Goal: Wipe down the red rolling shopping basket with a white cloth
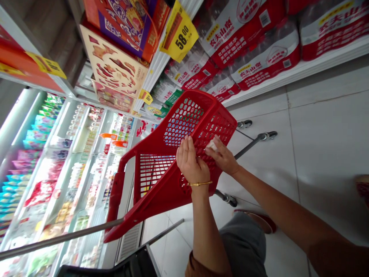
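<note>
Head: hands [191, 163] at cart's edge [205, 122]

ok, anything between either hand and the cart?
Left hand: nothing visible between it and the cart; whether they touch is unclear. Right hand: only the small white wad it holds, seen against the cart's side.

The white, package-filled display shelves [77, 149] at left are brightly lit, washed out by glare and blurred; soft shadows are cast across the pale grey tiled floor [325, 134] at right.
</note>
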### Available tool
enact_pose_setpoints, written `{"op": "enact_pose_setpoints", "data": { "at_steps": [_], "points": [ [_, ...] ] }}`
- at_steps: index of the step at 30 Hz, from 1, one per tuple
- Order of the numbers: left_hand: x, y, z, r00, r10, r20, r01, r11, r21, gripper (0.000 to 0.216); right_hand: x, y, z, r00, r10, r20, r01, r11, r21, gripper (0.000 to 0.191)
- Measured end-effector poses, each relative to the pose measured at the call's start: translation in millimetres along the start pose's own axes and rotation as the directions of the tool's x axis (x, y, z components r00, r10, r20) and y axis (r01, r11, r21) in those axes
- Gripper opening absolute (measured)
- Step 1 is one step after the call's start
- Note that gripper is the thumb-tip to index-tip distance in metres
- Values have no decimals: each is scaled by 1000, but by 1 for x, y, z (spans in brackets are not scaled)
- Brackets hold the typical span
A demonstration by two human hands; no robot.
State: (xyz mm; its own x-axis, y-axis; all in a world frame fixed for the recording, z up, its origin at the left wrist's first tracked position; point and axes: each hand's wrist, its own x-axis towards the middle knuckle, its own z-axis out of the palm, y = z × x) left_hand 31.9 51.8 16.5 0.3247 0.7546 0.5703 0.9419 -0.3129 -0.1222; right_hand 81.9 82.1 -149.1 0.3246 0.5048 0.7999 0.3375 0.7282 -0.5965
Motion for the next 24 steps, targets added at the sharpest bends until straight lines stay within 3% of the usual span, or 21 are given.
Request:
{"op": "enact_pose_setpoints", "data": {
  "at_steps": [2,9,16,24],
  "points": [
    [-1,1,0,1000,-12,0,12,1000,-5,63,20,-7,2,999,-9,-34,10,999,32,71],
    [-1,5,0,999,-48,-19,48,999,3,63,78,-18,2,1000,-7,18,7,1000,9,57],
    [-3,6,2,997,-56,-53,56,998,0,61,71,-9,8,997,-34,72,31,999,43,46],
    [-3,5,1,996,-81,-46,81,997,-3,62,49,2,6,993,-119,11,118,992,38,65]
  ]
}}
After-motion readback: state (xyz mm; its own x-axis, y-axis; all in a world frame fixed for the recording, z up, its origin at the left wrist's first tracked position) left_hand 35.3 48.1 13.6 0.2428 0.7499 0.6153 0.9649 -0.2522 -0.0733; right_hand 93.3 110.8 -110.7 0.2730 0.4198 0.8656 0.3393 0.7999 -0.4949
